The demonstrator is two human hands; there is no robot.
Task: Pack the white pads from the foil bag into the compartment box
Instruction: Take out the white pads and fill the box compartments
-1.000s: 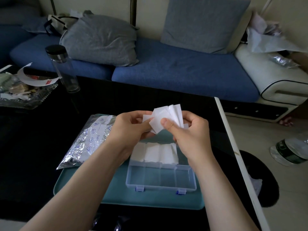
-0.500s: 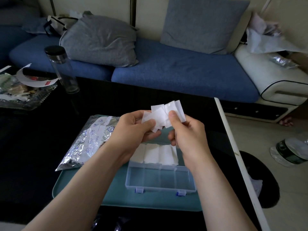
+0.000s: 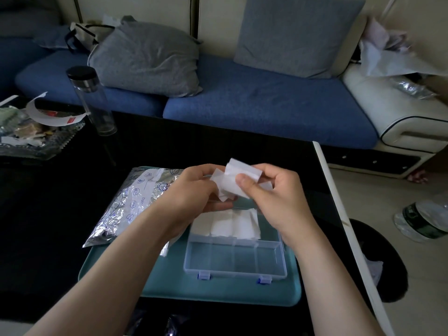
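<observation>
Gripping a fanned bunch of white pads in left hand and right hand, both curled round it, just above the open clear box on the teal tray, over stacked pads in its far row, right of the foil bag lying on the tray's left edge.

The near row of the compartment box lies open from above; the foil bag crowds its left.
</observation>
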